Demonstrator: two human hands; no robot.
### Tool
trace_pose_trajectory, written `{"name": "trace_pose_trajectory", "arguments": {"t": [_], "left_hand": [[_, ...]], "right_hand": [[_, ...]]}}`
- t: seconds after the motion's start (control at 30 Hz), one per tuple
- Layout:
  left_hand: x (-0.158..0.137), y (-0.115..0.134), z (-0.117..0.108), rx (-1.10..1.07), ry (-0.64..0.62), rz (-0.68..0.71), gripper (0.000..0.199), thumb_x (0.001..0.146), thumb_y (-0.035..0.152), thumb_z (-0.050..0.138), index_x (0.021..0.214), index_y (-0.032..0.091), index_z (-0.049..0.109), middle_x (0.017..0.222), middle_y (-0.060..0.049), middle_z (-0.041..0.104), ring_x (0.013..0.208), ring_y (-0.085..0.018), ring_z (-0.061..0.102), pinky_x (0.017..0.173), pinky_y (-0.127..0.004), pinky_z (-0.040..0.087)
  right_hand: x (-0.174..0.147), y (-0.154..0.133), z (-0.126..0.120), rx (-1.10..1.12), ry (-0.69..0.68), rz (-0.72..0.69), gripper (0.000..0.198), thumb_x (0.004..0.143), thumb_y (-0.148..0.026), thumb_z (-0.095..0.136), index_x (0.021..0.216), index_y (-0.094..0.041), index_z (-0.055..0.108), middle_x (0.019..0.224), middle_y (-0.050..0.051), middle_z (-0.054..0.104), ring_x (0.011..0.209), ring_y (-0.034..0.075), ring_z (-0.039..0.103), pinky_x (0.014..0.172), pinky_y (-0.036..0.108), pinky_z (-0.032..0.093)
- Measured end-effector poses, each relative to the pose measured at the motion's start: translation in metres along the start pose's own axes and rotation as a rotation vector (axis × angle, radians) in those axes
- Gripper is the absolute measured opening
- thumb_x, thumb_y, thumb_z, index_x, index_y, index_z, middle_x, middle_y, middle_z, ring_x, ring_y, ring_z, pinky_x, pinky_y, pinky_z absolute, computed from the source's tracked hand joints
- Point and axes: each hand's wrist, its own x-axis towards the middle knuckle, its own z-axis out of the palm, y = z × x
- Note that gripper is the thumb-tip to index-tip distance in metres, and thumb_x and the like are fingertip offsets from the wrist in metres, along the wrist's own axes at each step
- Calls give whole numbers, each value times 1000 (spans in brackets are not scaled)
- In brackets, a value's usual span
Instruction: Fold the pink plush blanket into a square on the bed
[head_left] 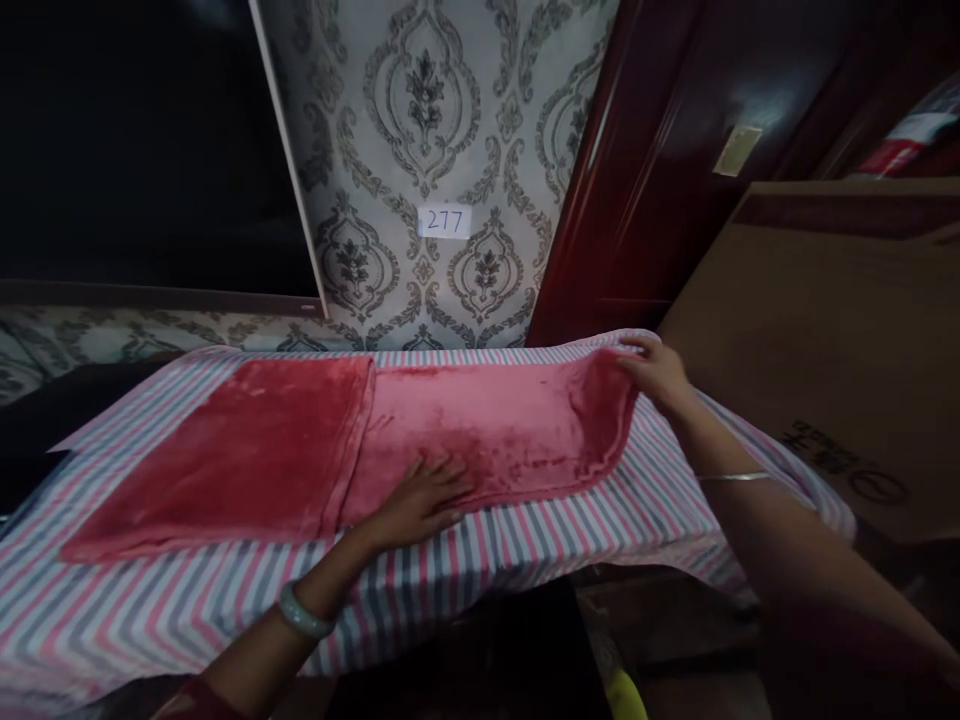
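A red plush blanket (247, 450) lies on a striped cloth (540, 535) that covers the table. Its left part is folded over into a thicker layer, while a lighter pink stretch runs to the right. My left hand (424, 495) rests flat on that pink stretch near the front edge, fingers spread. At the far right end, my right hand (656, 370) grips the blanket's back corner, and that end curls up off the cloth. Part of my right hand's fingers is hidden behind the fabric.
A large dark screen (142, 150) stands at the back left, before patterned wallpaper (424, 120) bearing a paper marked 277 (445, 221). A dark red wooden door (637, 200) and a big cardboard box (840, 350) are at the right. Something yellow (624, 695) shows below the table.
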Motion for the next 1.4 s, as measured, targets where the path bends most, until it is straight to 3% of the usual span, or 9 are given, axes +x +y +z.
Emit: {"name": "trace_pose_trajectory", "arguments": {"t": [0.17, 0.3, 0.4, 0.53, 0.7, 0.83, 1.03, 1.27, 1.4], "left_hand": [[13, -8, -34, -856, 420, -248, 60, 88, 66, 59, 132, 25, 64, 149, -14, 59, 132, -29, 60, 112, -47, 48], [27, -24, -55, -1169, 542, -428, 41, 91, 61, 55, 107, 22, 61, 112, -10, 72, 94, -22, 74, 91, -43, 58], [32, -32, -59, -1188, 575, -455, 27, 91, 49, 58, 89, 22, 56, 85, -5, 69, 73, -18, 70, 79, -38, 60], [43, -35, -58, -1156, 651, -439, 23, 84, 38, 67, 95, 22, 55, 78, 0, 64, 64, -13, 65, 70, -29, 57], [74, -31, -61, -1087, 713, -468, 64, 78, 34, 73, 135, 24, 47, 90, 0, 70, 72, -15, 69, 67, -26, 56], [103, -22, -68, -1015, 735, -501, 85, 76, 25, 73, 153, 23, 35, 107, -7, 74, 83, -21, 73, 71, -33, 59], [117, -25, -87, -819, 764, -348, 86, 71, 6, 60, 155, 21, 43, 120, -8, 74, 89, -20, 73, 75, -29, 60], [91, -58, -90, -891, 744, -505, 88, 70, 11, 68, 154, 17, 45, 94, -7, 77, 79, -22, 73, 68, -29, 59], [103, -62, -96, -878, 747, -491, 84, 77, 15, 69, 157, 21, 41, 111, -9, 76, 93, -23, 74, 82, -33, 60]], "right_hand": [[-60, -109, 81, -105, -256, -436, 54, 90, -10, 60, 143, -15, 60, 123, 12, 73, 106, 25, 67, 90, 31, 48], [-139, -136, 142, -276, -408, -698, 52, 95, -9, 50, 146, -19, 58, 117, 9, 74, 103, 24, 66, 86, 31, 47], [-177, -125, 168, -322, -503, -773, 46, 98, -14, 48, 142, -21, 60, 107, 9, 75, 94, 24, 67, 82, 31, 47], [-194, -102, 174, -299, -447, -763, 49, 98, -16, 50, 147, -22, 56, 111, 11, 72, 99, 27, 63, 86, 36, 46], [-201, -74, 173, -214, -314, -674, 71, 86, -20, 62, 155, -20, 47, 137, 16, 63, 123, 34, 54, 101, 48, 43], [-201, -55, 182, -192, -359, -653, 68, 76, -10, 62, 144, -15, 59, 149, 17, 57, 138, 36, 47, 112, 54, 34], [-201, -70, 191, -140, -339, -692, 64, 81, -4, 53, 143, -17, 62, 147, 13, 61, 135, 28, 53, 118, 47, 32], [-221, -76, 212, -205, -480, -702, 54, 90, -6, 51, 141, -18, 64, 147, 14, 60, 135, 28, 53, 113, 44, 39], [-220, -72, 213, -203, -500, -722, 53, 92, -8, 51, 143, -17, 62, 149, 15, 59, 137, 28, 51, 115, 45, 38]]}}
